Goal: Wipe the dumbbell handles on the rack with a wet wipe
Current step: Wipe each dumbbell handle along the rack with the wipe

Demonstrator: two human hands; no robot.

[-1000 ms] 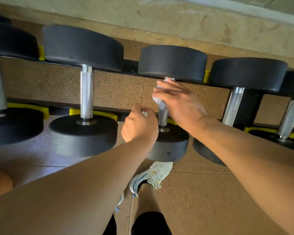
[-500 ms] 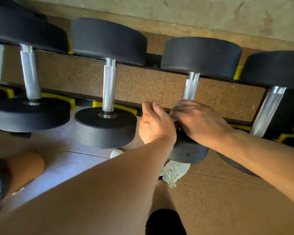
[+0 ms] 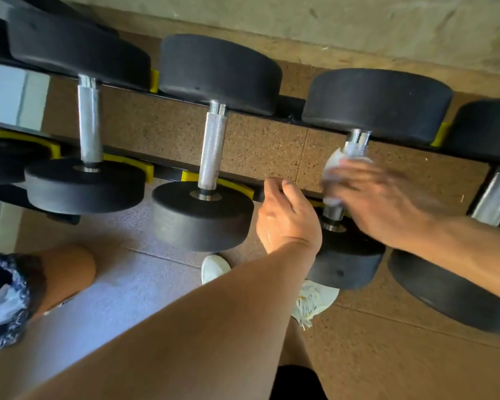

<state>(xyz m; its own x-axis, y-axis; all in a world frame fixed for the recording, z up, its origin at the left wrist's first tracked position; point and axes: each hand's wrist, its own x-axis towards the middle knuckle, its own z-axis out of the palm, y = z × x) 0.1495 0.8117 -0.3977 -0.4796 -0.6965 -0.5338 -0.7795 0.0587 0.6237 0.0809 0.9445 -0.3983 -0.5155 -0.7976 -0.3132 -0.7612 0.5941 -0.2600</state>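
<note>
Higher up the dumbbell handle [image 3: 347, 174] than half a second ago, right hand [image 3: 387, 203] blurred, pressing the white wet wipe [image 3: 334, 166] round the chrome bar, grip unclear; left hand [image 3: 286, 217] beside it, fingers loosely curled, holding nothing, on the black-and-yellow rack [image 3: 234, 187].

Warm, moderate daylight falls from the left, lighting the left forearm [image 3: 185, 327] evenly and leaving a pale, washed-out patch on the floor [image 3: 122, 284] below the middle dumbbell [image 3: 211, 174]. That dumbbell's knurled handle is sharp and shows soft glare, while the right hand [image 3: 387, 206] and the wet wipe [image 3: 334, 171], to its right, are smeared by motion blur. The wide lens bends the rack [image 3: 243, 180] and stretches the dark weights towards the frame edges.
</note>
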